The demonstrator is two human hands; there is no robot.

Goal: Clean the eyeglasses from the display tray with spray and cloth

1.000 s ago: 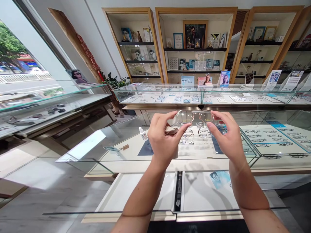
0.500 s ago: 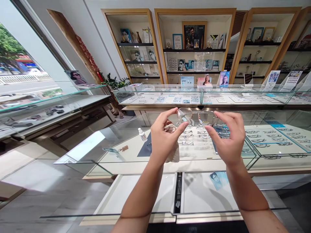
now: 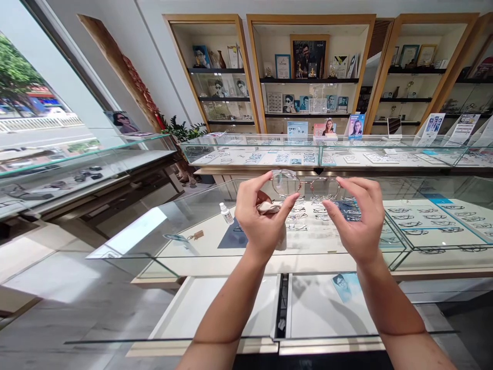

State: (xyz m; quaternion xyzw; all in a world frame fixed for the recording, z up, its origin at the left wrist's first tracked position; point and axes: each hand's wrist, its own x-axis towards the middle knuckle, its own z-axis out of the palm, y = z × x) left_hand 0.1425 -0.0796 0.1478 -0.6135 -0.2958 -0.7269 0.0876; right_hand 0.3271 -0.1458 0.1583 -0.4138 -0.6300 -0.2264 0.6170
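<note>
A pair of thin-framed eyeglasses [image 3: 285, 183] with round clear lenses is held up in front of me, above the glass display case. My left hand [image 3: 262, 221] pinches the left rim between thumb and forefinger. Its curled lower fingers also keep a crumpled pale cloth [image 3: 268, 207] against the palm, with part of it hanging behind the wrist. On the other side, my right hand [image 3: 362, 218] grips the right end of the frame by the fingertips. The temples are hard to make out.
Below my hands is a glass display case [image 3: 185, 257] with rows of eyeglasses inside. A small white spray bottle [image 3: 226, 214] and a brown tag [image 3: 198, 235] appear at its left. Nearer me are white drawers [image 3: 219, 303], one bearing a blue picture card [image 3: 346, 288]. Wooden shelves [image 3: 249, 61] line the back wall.
The eyeglasses have shifted slightly left and turned, so the lenses now look rounder and face me more. Less of the cloth shows below my left hand. Both hands keep their hold.
</note>
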